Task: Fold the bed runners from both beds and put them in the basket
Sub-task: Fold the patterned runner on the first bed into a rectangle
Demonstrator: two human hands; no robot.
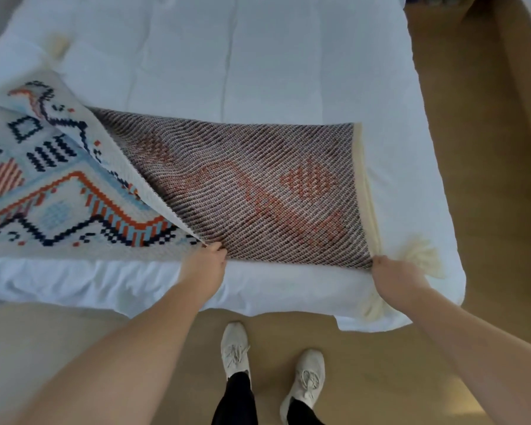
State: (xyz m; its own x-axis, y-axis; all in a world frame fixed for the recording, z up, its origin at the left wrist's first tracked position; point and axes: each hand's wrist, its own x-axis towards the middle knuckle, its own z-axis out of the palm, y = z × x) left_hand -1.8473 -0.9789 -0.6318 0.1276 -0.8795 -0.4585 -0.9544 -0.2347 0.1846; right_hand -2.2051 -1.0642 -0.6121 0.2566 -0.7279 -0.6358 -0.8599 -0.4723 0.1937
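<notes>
One woven bed runner (252, 191) with an orange, navy and pale-blue geometric pattern lies across the near part of one bed with white bedding (258, 62); its right portion is turned over, showing the dark, diagonally ribbed underside, while the left portion shows the patterned face; two cream tassels show, one at the far left (59, 46) and one at the near right corner (423, 256); the left hand (207, 265) has its fingers pinched shut on the runner's near edge at the fold; the right hand (393, 274) has its fingers closed on the near right corner; two white lace-up shoes (235, 351) stand on the tan floor (74, 348) near the bed; no container shows.
</notes>
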